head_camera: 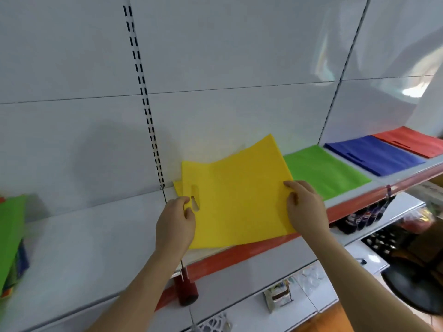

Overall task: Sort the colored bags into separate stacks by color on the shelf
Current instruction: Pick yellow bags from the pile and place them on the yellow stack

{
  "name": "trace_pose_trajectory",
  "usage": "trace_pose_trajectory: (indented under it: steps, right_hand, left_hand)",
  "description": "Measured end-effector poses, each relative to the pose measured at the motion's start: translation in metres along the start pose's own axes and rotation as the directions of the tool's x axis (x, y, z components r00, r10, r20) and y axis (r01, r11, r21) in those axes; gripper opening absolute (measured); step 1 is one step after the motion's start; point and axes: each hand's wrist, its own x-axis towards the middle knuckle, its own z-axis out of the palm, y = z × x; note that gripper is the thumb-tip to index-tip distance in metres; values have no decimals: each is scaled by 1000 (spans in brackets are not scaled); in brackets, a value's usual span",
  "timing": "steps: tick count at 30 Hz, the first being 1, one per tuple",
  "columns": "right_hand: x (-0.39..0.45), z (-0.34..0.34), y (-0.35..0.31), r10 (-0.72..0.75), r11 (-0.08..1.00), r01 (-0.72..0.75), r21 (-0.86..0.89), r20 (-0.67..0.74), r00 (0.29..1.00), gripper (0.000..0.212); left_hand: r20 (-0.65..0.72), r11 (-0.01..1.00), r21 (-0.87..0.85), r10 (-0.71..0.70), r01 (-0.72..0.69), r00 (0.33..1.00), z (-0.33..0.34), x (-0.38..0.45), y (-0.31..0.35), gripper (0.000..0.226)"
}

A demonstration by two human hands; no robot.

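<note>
Both hands are working one yellow bag [236, 192] over the white shelf [96, 236] right now. The left hand [176, 224] is pinching the bag's left edge right by the cut-out handle slot, thumb and fingers curled around the fabric, and the right hand [304, 207] is gripping the right edge with the fingers folded over the top and the thumb tucked underneath. The bag is hanging a bit bowed between them, far corner lifting up toward the back panel, and its near edge is reaching out to the shelf's red front strip [239, 256]. A sliver of another yellow bag [177, 186] is peeking out under the left side, so it's sitting over a yellow stack. Just to the right, the green stack [328, 171] is lying flat on the shelf, then the blue stack [374, 156] next to it, and the red stack [412, 144] at the far right end, all laid side by side. Way over at the left edge of the shelf, a mixed pile [10, 240] with a green bag on top is sitting well apart from the sorted ones. Something dark red and cylindrical [185, 289] is hanging below the shelf edge near the left forearm, can't tell what it is.
</note>
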Motion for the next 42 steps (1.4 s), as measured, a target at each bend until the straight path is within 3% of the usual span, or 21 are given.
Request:
trace_pose_trajectory:
  steps: [10,17,22,27,32,36,42]
  right_hand:
    - [71,55,30,-115,987,138,-84,231,966,41]
    - [79,76,47,-164,972,213,-102,358,919,42]
    - [76,79,48,-239,922,339,-188,414,878,34]
    - [79,80,44,-265,859,437,-267,498,825,46]
    - [79,76,36,-184,883,376,-283,528,829,57]
    - [71,73,4,-309,856,464,-227,496,812,65]
    - [13,89,-91,-511,778,626,-55,524,681,73]
  left_hand:
    - [11,945,279,-181,171,983,28,13,3,37]
    - [-31,811,541,-244,222,969,44,11,11,33]
    - [-82,676,689,-286,262,955,58,7,22,51]
    - [-91,635,718,-321,286,943,68,3,28,56]
    - [-72,667,691,-320,278,945,65,2,30,63]
    - [-165,660,692,-252,294,954,43,-4,31,73]
    - [-298,597,706,-238,382,924,-24,-43,-2,72]
